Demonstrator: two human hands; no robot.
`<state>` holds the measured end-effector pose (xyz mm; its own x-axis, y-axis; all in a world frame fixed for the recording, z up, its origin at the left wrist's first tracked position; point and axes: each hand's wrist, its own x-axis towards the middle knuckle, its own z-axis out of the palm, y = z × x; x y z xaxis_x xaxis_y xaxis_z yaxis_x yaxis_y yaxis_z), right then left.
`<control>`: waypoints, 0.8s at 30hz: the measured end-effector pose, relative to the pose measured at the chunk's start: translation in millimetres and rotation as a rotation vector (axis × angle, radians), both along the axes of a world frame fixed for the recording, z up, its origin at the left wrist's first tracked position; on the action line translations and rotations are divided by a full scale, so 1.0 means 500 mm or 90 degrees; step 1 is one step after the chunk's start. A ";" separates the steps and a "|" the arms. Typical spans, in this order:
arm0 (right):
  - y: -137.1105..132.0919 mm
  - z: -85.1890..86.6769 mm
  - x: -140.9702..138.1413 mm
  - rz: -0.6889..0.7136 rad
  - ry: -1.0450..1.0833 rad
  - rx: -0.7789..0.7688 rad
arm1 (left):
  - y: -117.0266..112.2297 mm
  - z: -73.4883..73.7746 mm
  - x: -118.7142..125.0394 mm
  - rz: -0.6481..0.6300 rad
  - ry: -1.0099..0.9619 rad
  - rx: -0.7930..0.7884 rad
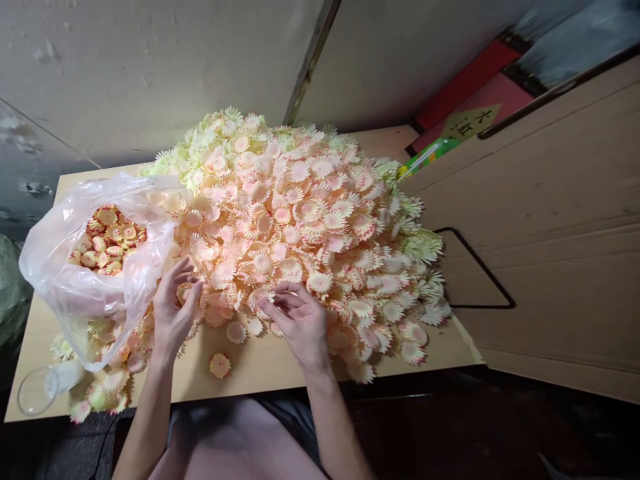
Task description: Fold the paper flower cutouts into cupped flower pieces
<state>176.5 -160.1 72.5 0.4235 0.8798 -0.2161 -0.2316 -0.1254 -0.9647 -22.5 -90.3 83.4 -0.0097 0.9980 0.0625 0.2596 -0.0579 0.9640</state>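
Note:
A big heap of cream and pink fabric flower petals (295, 213) covers most of a wooden table (265, 370). At the heap's near edge my left hand (173, 310) has its fingers curled around one small petal piece. To its right, my right hand (297, 317) pinches another petal piece at the foot of the pile. A single loose flower (219, 365) lies on the bare tabletop between my wrists.
A clear plastic bag (85, 280) with red-centred flowers inside sits at the table's left. A clear plastic cup (37, 392) lies at the front left corner. Brown cardboard (550, 220) leans at the right. A grey wall stands behind.

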 end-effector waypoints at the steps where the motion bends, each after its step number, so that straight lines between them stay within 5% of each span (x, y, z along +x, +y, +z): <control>1: -0.001 0.002 -0.001 0.008 -0.006 0.001 | -0.008 0.005 0.004 -0.033 -0.021 -0.026; 6: -0.008 0.021 -0.006 0.058 -0.061 0.022 | -0.039 0.026 0.028 -0.207 -0.036 -0.117; 19: -0.033 0.019 -0.032 0.164 -0.089 0.091 | -0.064 0.022 0.051 -0.372 -0.046 -0.103; 24: -0.035 0.011 -0.035 0.179 -0.143 0.108 | -0.074 0.036 0.046 -0.381 -0.017 -0.027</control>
<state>158.8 -177.8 78.1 0.1818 0.9833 0.0122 0.0077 0.0110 -0.9999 0.7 -127.3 101.4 0.5536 0.8323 0.0298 0.1689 -0.1473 0.9746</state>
